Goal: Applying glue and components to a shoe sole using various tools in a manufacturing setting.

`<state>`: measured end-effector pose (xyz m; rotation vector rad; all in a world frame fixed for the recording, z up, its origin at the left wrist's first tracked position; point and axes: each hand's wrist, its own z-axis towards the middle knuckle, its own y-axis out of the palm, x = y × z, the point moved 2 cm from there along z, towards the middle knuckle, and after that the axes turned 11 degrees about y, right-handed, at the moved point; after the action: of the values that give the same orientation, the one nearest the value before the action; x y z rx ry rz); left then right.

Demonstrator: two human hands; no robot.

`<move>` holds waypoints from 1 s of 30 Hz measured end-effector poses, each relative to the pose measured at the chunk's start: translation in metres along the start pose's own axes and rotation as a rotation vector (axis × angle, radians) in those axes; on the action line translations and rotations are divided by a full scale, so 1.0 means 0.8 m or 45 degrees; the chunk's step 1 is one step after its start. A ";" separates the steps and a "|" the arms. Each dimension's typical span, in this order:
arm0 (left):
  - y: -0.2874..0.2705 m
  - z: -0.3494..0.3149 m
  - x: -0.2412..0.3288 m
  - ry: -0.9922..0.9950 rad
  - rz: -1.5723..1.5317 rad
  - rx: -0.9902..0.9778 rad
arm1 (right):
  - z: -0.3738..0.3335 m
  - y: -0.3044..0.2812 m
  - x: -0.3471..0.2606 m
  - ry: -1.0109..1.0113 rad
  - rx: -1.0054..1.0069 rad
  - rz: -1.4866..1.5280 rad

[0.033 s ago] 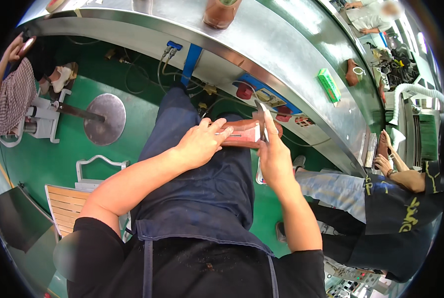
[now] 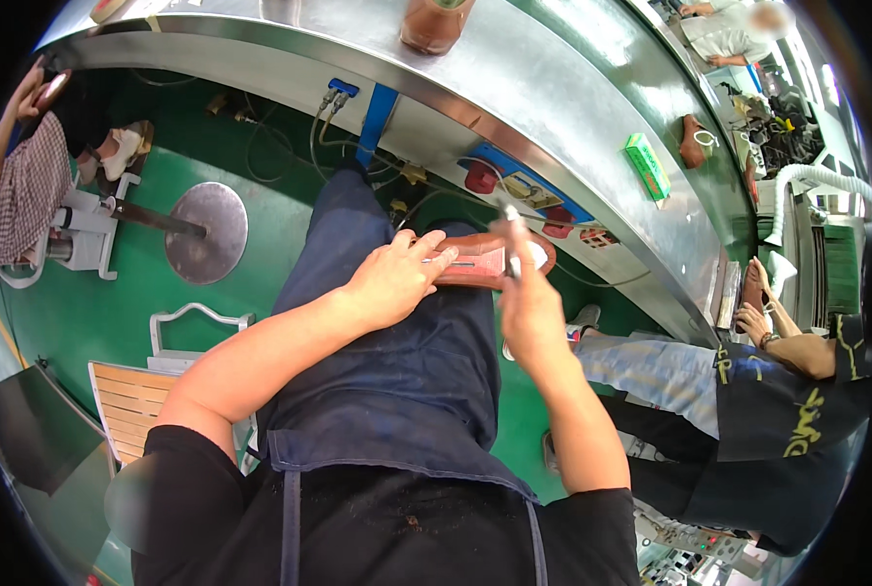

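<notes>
A brown leather shoe [image 2: 475, 275] lies across my thighs, its reddish underside with a slot turned up. A white patch shows near its right end. My left hand [image 2: 394, 281] grips the shoe's left end, fingers bent over the edge. My right hand [image 2: 532, 311] is closed round a metal hand tool [image 2: 509, 213] above the shoe's right part. The tool's far end is smeared by motion, so its exact kind cannot be made out.
A steel bench [image 2: 543, 107] curves ahead, bearing a brown shoe [image 2: 436, 24] and a green box [image 2: 646, 168]. Power sockets and cables hang below. A round metal stool plate [image 2: 207, 234] and a slatted wooden seat [image 2: 128, 405] stand left. People work at both sides.
My right hand and the tool have shifted slightly left and blurred over the shoe. A white patch near the shoe's right end shows more. My left hand stays put.
</notes>
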<state>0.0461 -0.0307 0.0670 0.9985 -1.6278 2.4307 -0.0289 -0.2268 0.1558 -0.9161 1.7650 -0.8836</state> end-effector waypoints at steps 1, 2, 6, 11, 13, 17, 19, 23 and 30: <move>-0.001 0.002 -0.003 0.040 -0.011 0.048 | 0.000 0.014 0.001 0.090 -0.086 -0.019; -0.001 0.002 -0.005 0.079 -0.023 0.095 | -0.006 0.035 0.014 -0.120 0.102 -0.136; -0.002 -0.018 -0.020 0.123 -0.158 0.321 | -0.008 0.030 -0.006 0.033 -0.021 -0.154; 0.002 -0.021 -0.026 0.113 -0.283 0.381 | 0.000 0.004 -0.018 0.087 -0.131 -0.117; 0.001 -0.021 -0.028 0.143 -0.239 0.375 | 0.005 0.009 -0.026 0.020 -0.140 -0.039; 0.004 -0.019 -0.028 0.203 -0.250 0.421 | 0.005 0.053 -0.022 -0.061 -0.046 -0.075; 0.012 -0.023 -0.032 0.148 -0.319 0.488 | 0.008 0.045 -0.028 -0.091 -0.095 -0.055; 0.029 -0.039 -0.036 -0.089 -0.521 0.647 | 0.012 0.032 -0.053 -0.174 0.023 0.082; 0.040 -0.039 -0.044 -0.276 -0.891 0.599 | 0.014 0.048 -0.045 -0.120 -0.022 -0.018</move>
<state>0.0466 -0.0077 0.0150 1.5977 -0.5472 2.2574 -0.0158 -0.1793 0.1334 -0.9672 1.6894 -0.8223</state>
